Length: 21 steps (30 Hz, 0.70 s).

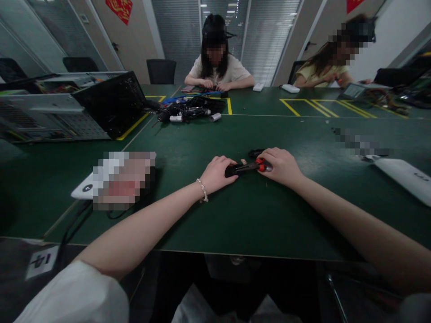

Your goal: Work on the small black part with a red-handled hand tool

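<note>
My left hand (217,175), with a beaded bracelet at the wrist, is closed on a small dark piece (232,171) low over the green table. My right hand (281,166) is closed around red-handled pliers (249,167). The dark jaws of the pliers point left and meet the dark piece; whether they grip it I cannot tell. Just behind my right hand lies another black item (256,153), partly hidden by the fingers. A small tan scrap (243,161) shows between my hands, behind the jaws.
An opened computer case (54,112) stands at the left, black panel swung out. Tangled cables (188,110) lie at the back middle. A white power bank (84,184) sits left, a white slab (404,177) right. Two people work across the table (208,229), one near a power supply (357,91).
</note>
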{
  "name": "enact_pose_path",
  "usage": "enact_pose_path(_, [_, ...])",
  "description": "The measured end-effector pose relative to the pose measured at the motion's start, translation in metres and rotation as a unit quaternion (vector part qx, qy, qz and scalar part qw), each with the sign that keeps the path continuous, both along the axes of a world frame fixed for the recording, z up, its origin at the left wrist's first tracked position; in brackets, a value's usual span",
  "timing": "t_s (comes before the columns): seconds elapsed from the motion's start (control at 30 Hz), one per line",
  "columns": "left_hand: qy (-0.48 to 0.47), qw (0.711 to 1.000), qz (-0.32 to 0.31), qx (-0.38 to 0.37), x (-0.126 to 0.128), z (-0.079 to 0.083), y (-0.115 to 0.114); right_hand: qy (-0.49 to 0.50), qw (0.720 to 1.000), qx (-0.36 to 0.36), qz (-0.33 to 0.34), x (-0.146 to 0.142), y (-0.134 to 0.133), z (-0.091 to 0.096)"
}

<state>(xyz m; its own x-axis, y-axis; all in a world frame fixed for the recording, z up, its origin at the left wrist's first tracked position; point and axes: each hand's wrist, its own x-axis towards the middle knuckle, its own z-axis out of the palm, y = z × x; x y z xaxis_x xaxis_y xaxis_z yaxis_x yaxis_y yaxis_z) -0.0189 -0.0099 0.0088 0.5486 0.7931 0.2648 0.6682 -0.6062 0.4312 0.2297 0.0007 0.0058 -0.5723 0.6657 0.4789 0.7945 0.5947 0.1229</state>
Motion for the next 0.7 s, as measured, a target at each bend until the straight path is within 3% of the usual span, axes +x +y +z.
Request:
enact_pose_path(0.5, [0.009,1.0,-0.002,-0.001,-0.0005,-0.0009,0.0007,0.017,1.0,0.009,0.001,0.0005,-0.0025,0.0026])
enact_pose_path(0.7, [0.01,1.0,-0.005,-0.012,0.0002,0.0011,-0.0003,-0.023,1.0,0.002,0.002,0.0003,-0.0032,0.0029])
